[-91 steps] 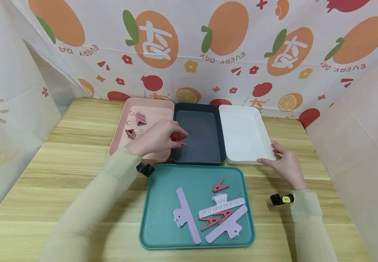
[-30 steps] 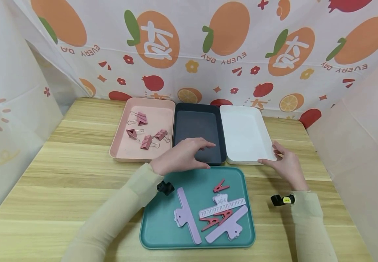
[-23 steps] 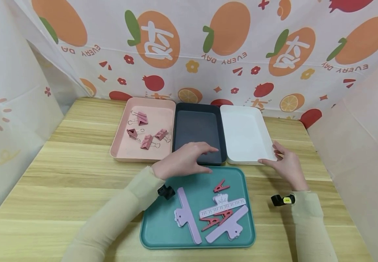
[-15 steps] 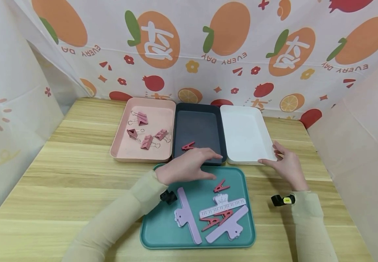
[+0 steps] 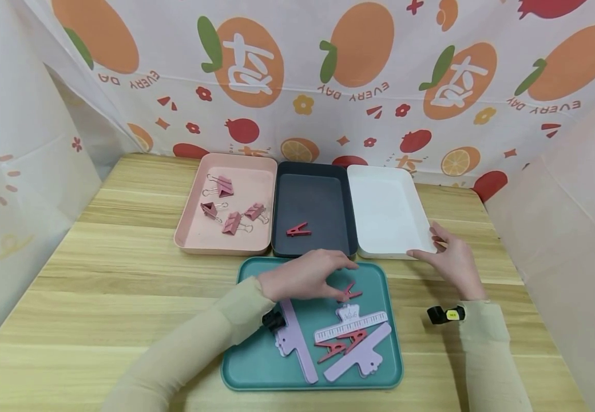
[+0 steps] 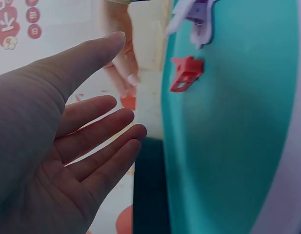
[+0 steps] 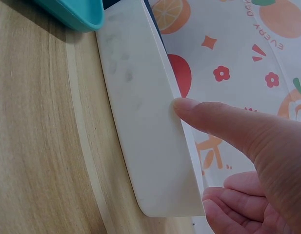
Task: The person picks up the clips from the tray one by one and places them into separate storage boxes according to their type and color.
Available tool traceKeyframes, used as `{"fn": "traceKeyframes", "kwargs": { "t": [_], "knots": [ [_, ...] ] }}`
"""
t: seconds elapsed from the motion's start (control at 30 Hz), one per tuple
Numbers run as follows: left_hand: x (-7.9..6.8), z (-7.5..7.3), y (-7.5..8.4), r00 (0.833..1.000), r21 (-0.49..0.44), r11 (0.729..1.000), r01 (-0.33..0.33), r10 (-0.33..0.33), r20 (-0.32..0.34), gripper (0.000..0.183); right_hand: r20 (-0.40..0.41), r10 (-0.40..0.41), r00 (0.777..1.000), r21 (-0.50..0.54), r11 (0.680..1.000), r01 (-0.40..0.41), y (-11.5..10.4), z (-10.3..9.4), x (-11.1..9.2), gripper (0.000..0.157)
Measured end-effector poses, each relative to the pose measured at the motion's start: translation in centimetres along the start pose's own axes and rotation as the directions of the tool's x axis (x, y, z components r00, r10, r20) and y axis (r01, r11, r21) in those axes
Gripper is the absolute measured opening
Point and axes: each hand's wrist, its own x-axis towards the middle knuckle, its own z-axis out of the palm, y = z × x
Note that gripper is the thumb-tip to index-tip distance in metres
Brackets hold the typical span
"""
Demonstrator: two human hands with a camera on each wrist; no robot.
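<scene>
My left hand [image 5: 310, 277] hovers over the teal tray [image 5: 256, 372], thumb and fingers spread apart with nothing between them. Close by its thumb lies a red clothespin-style clip [image 5: 351, 293], which also shows in the left wrist view as a red clip [image 6: 188, 73]. Further forward on the tray are two more red clips [image 5: 330, 350], two purple long-bar clips [image 5: 297, 343] and a white one with a piano-key pattern [image 5: 351, 326]. My right hand [image 5: 452, 260] holds the near right corner of the white box [image 7: 140, 112], thumb on the front rim and fingers at the side.
A pink box [image 5: 186, 243] with several pink binder clips [image 5: 233, 223] stands at the back left. Beside it, a dark box [image 5: 314, 166] contains one red clip [image 5: 298, 230]. A printed curtain [image 5: 302, 51] hangs behind the wooden table [image 5: 96, 274].
My left hand carried a red clip at first; that clip now lies in the dark box. The empty hand has moved toward me and right, over the teal tray. My right hand stays put.
</scene>
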Motion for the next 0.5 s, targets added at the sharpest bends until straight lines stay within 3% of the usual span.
{"fn": "traceKeyframes", "kwargs": {
  "t": [0.2, 0.5],
  "knots": [
    [0.5, 1.0, -0.4, 0.999, 0.028, 1.0, 0.005, -0.006, 0.053, 0.065, -0.002, -0.007, 1.0, -0.004, 1.0, 0.006, -0.1, 0.0, 0.0, 0.107],
    [1.7, 1.5, -0.4, 0.996, 0.104, 0.994, -0.03, 0.022, 0.081, 0.056, 0.008, 0.001, 1.0, -0.002, 1.0, -0.001, -0.2, -0.1, 0.0, 0.108]
  ]
}}
